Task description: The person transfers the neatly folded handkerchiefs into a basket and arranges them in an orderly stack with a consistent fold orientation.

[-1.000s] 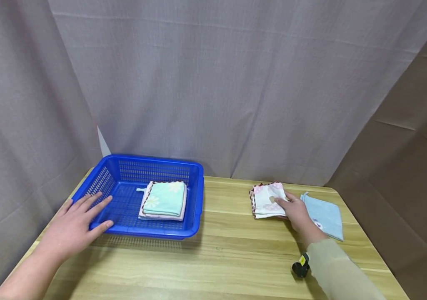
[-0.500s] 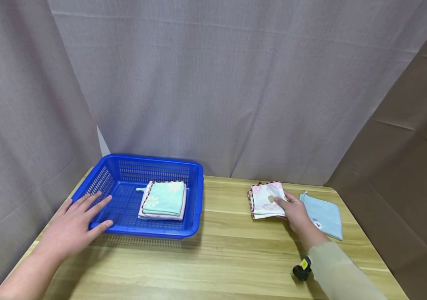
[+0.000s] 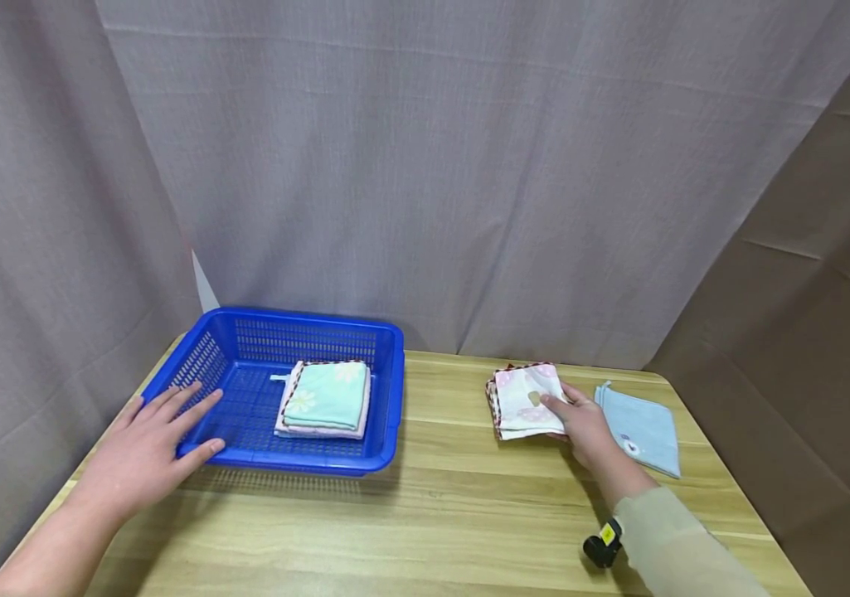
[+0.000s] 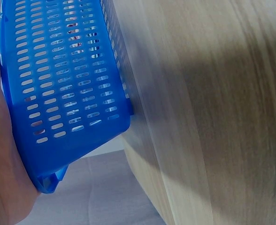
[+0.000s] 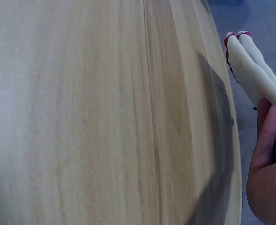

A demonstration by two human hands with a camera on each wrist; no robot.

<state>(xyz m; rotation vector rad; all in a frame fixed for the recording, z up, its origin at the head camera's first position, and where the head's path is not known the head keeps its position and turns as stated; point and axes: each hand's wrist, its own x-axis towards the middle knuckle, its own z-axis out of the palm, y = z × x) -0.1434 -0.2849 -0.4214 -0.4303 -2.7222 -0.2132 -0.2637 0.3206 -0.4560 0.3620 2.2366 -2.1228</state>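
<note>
A folded white handkerchief with pink patches and a red checked border [image 3: 520, 394] is pinched in my right hand [image 3: 585, 427], thumb on top and fingers beneath. In the right wrist view the handkerchief [image 5: 257, 70] hangs above the tabletop, its folded layers edge-on. My left hand [image 3: 144, 452] rests spread on the near-left corner of a blue plastic basket [image 3: 398, 406]. The left wrist view has the basket's slotted side [image 4: 63, 79] beside that hand. Inside the basket, a folded mint-green cloth with pale flowers [image 3: 327, 394] lies on a pinkish one [image 3: 320, 432].
A folded light-blue cloth [image 3: 648, 431] lies on the wooden table [image 3: 439, 514] just right of my right hand. Grey curtain [image 3: 432, 182] closes off the back, with a brown cloth wall [image 3: 805, 348] at the right. A black device [image 3: 602, 546] sits at my right wrist.
My right hand has shifted slightly left with the white handkerchief, away from the light-blue cloth. The left hand and the basket have stayed put.
</note>
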